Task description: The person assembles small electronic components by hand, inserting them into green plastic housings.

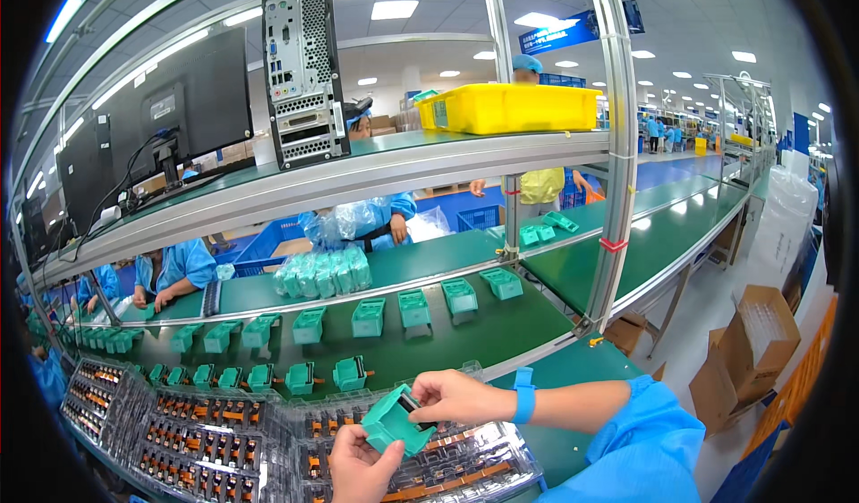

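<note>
Over the clear trays, my left hand [361, 469] grips a green plastic housing [386, 421] by its lower left side, thumb on its near edge. The housing is tilted, its hollow side partly turned up. From the right, my right hand [461, 399] reaches into it, thumb and fingers closed on a small black part [408, 401] at the housing's right side. Those fingers hide most of the part. A blue band [524, 394] circles my right wrist. Beneath both hands, clear plastic trays [488, 456] hold black parts with orange strips.
More filled trays [192, 440] lie to the left. Rows of green housings [368, 318] stand on the green belt [465, 342]. Bagged housings [322, 273] sit farther back. A metal post [617, 163] and shelf [465, 156] rise ahead, bearing a yellow bin [510, 109]. Co-workers' hands [398, 227] show beyond.
</note>
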`<state>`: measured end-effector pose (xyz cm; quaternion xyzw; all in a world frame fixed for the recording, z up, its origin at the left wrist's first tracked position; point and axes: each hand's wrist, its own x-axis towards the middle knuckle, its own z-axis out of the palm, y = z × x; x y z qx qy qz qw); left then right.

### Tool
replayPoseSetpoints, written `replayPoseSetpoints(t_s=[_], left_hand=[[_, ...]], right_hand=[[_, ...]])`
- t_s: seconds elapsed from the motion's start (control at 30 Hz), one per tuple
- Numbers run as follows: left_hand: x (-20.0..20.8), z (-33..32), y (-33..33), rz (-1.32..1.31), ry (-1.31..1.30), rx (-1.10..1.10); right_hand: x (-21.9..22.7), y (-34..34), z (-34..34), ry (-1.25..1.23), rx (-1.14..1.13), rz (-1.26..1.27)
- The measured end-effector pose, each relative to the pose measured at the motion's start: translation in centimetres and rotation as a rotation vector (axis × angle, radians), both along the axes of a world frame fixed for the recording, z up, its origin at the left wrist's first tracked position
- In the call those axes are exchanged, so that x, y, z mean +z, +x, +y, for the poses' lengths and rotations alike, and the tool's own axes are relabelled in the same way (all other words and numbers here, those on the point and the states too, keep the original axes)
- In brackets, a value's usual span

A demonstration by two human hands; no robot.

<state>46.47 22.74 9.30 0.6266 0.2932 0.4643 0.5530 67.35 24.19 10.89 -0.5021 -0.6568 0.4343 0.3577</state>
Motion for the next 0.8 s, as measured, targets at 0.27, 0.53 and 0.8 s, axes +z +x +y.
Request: replayPoseSetpoints(t_s=[0.27, 0.53, 0.8], left_hand=[[0.4, 1.4, 2.2, -0.22, -0.102, -0.016], [-2.3, -0.6, -6.5, -0.065, -0.013, -0.036], [-6.6, -4.3, -16.3, -0.041, -0.024, 0.391]], right_hand=[[1.0, 3.3, 4.2, 0.15, -0.172, 0.157], [-7.3, 8.5, 21.1, -0.227, -0.466, -0.333], [-12.2, 9.6, 23.8, -0.376, -0.526, -0.464]])
